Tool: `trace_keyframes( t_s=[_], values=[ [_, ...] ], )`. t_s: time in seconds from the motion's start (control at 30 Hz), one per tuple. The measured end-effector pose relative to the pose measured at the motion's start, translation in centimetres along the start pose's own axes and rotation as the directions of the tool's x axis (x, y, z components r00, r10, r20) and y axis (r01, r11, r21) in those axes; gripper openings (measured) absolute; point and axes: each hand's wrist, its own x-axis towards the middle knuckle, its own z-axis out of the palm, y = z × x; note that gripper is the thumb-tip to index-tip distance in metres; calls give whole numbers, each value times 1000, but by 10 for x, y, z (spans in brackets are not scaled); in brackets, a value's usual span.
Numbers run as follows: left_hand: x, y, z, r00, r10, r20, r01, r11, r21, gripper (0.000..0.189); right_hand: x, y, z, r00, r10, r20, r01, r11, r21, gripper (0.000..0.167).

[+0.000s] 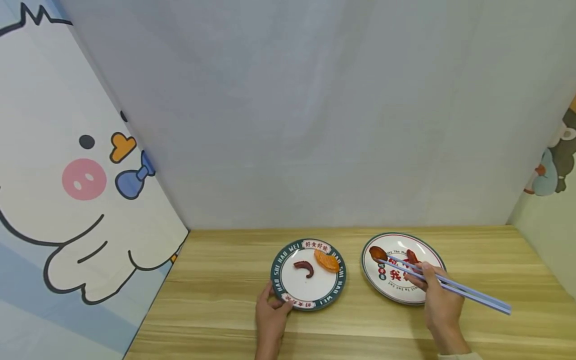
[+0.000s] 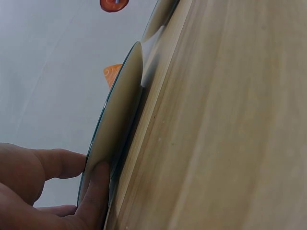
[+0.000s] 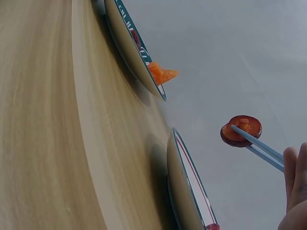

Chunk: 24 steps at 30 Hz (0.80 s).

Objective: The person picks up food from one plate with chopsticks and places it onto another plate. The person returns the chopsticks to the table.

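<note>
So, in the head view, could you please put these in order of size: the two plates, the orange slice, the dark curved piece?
1. Left plate and right plate: too alike to rank
2. Orange slice
3. Dark curved piece

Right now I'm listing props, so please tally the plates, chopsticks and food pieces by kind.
Plates: 2 (green-banded plate, red-lined plate)
Chopsticks: 2
Food pieces: 4 (dark curl, orange slice, brown piece, red piece)
Total: 8
</note>
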Motion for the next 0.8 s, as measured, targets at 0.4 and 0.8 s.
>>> trace_keyframes(
  t_s=[0.4,0.8],
  values=[
    [1,1,0,1000,-14,-2,14,1000,23,80,7,-3,-7,1000,-19,-22,20,999,39,24],
    [2,-1,0,1000,-15,7,15,1000,24,80,16,-2,-16,999,-24,-32,25,1000,18,19]
  ],
)
